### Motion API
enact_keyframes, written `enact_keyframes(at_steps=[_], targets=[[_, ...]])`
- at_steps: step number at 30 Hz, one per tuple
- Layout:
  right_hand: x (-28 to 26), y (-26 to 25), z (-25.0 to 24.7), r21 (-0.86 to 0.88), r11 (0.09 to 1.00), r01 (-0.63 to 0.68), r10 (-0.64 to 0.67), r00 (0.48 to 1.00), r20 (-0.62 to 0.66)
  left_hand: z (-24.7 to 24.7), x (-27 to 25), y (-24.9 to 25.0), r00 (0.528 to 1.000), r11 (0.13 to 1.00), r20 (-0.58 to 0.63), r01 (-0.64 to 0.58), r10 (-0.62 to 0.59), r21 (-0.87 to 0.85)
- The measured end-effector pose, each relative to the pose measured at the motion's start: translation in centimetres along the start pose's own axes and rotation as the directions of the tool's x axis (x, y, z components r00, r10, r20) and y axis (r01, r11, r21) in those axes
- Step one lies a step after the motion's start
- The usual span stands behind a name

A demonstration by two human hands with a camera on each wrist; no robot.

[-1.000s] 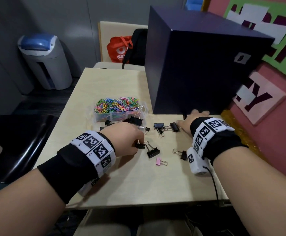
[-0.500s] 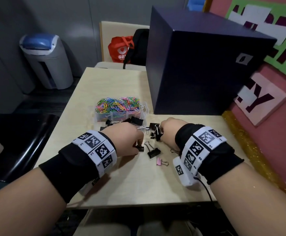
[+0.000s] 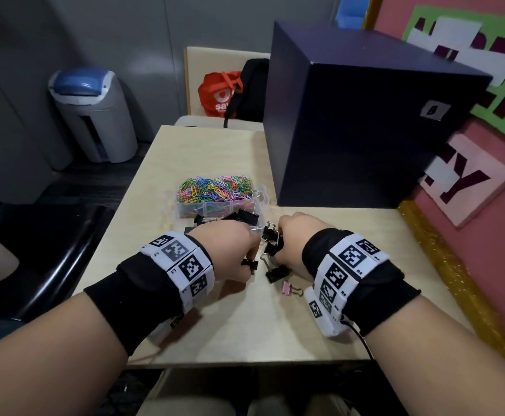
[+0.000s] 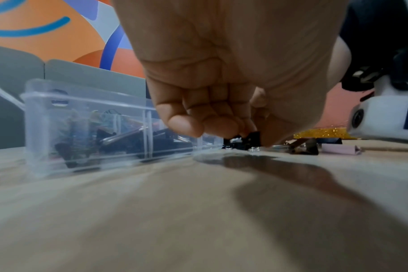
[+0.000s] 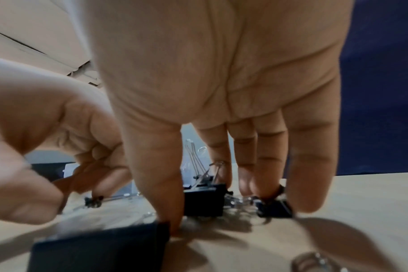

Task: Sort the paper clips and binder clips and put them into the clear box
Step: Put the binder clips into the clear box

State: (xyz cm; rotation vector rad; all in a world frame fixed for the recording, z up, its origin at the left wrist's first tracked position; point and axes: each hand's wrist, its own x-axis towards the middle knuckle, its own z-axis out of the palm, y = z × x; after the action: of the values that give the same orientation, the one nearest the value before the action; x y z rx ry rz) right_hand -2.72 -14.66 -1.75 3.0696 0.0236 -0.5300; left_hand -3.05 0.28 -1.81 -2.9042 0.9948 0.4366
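Head view: left hand pinches small black binder clip on table.

1. Pale wood-look table, smooth top, nothing fancy.
2. On its far right corner sits a big dark navy cardboard cube box.
3. Just beside that box, a clear plastic compartment box, the far section heaped with multicoloured paper clips, black binder clips in the near one.
4. Loose near the front of the clear box: several black binder clips with wire handles, bunched close.
5. One small pink binder clip just beside them, nearer the table's front edge.
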Motion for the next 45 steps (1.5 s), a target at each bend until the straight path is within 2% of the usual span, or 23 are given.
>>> enact_keyframes(at_steps=[3,6,10,13,15,17,21,23,27,30,34,39,42,45], targets=[[-0.5,0.3,-1.2,0.034,0.998,-0.045,0.046,0.998,-0.03,-0.3,-0.5,-0.5,0.998,0.997,-0.064,-0.007,0.002,-0.078],[-0.7,0.3,-2.6,0.114,0.99,-0.081,0.095,0.987,-0.128,-0.9,-1.1,-1.3,0.989,0.99,-0.149,-0.006,-0.016,-0.143],[-0.2,-1.1,-2.8,0.287,0.958,0.001,0.074,0.966,-0.249,-2.5,-1.6,-3.1,0.957,0.978,-0.273,0.038,-0.095,-0.206],[0.2,-1.3,-2.6,0.381,0.924,0.022,0.077,0.967,-0.242,-3.1,-1.8,-4.8,0.938,0.976,-0.293,0.137,-0.183,-0.172],[0.5,-0.7,-2.4,0.319,0.947,-0.027,0.096,0.975,-0.202,-3.1,-1.9,-5.3,0.933,0.973,-0.289,0.181,-0.217,-0.146],[0.6,-0.1,-2.1,0.207,0.976,-0.073,0.104,0.984,-0.145,-2.7,-1.9,-4.7,0.944,0.978,-0.265,0.166,-0.194,-0.124],[0.5,-0.1,-1.2,0.092,0.995,0.028,-0.032,0.999,0.043,-1.4,-1.4,-1.6,0.981,0.994,-0.182,0.05,-0.068,-0.098],[0.5,-0.1,-0.8,0.04,0.997,0.062,-0.065,0.994,0.092,-0.8,-1.0,0.1,0.991,0.996,-0.133,-0.017,0.006,-0.083],[0.6,0.6,-0.2,0.034,0.998,0.055,-0.058,0.994,0.094,0.1,-0.2,2.2,0.989,0.988,-0.071,-0.136,0.131,-0.068],[0.5,1.0,-0.1,0.065,0.996,0.061,-0.065,0.996,0.053,0.2,0.3,2.6,0.993,0.991,0.008,-0.118,0.118,-0.057],[0.8,1.4,0.0,0.041,0.997,0.062,-0.063,0.997,0.039,0.2,0.5,2.6,0.993,0.993,0.033,-0.11,0.109,0.033],[1.5,1.1,-0.3,-0.024,0.998,0.061,-0.06,0.996,0.06,0.1,0.7,2.5,0.994,0.982,0.026,-0.112,0.11,0.149],[2.1,1.2,-0.5,-0.094,0.995,0.013,-0.005,0.996,0.087,-0.1,0.4,1.9,0.997,0.989,0.021,-0.081,0.079,0.126],[2.6,1.6,-1.0,-0.109,0.994,-0.031,0.036,0.998,0.042,-0.5,0.0,1.0,0.998,0.998,-0.048,-0.032,0.035,0.05]])
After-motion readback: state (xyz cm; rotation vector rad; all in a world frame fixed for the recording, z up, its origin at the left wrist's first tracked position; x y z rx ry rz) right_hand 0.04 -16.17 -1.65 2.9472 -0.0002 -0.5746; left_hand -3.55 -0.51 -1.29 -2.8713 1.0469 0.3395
